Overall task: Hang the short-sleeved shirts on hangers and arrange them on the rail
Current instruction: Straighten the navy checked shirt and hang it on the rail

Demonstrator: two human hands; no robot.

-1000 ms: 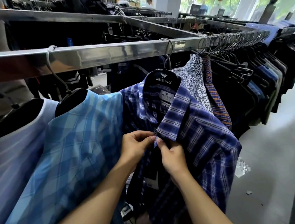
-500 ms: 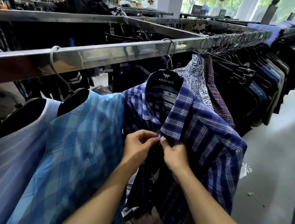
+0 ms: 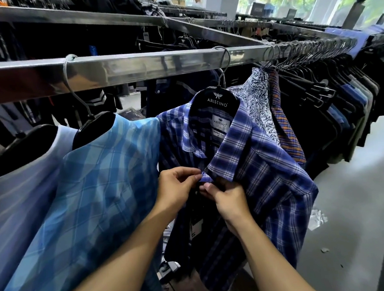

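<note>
A dark blue plaid short-sleeved shirt [image 3: 270,178] hangs on a black hanger [image 3: 216,99] hooked over the shiny steel rail [image 3: 144,66]. My left hand [image 3: 176,186] pinches the shirt's front edge just under the collar. My right hand [image 3: 225,195] pinches the opposite front edge right beside it, fingertips almost meeting at the placket. A light blue checked shirt [image 3: 86,201] hangs to the left on its own black hanger, and a pale striped shirt [image 3: 12,196] hangs further left.
To the right a white leaf-print shirt [image 3: 258,102], an orange striped shirt [image 3: 284,125] and several dark garments [image 3: 346,113] crowd the rail. A second rail [image 3: 82,18] runs behind. Grey floor [image 3: 349,201] at the right carries plastic scraps.
Both hands stay at the shirt's collar front, shifting only slightly as the fingers work the placket. The shirt and hanger hang in the same place.
</note>
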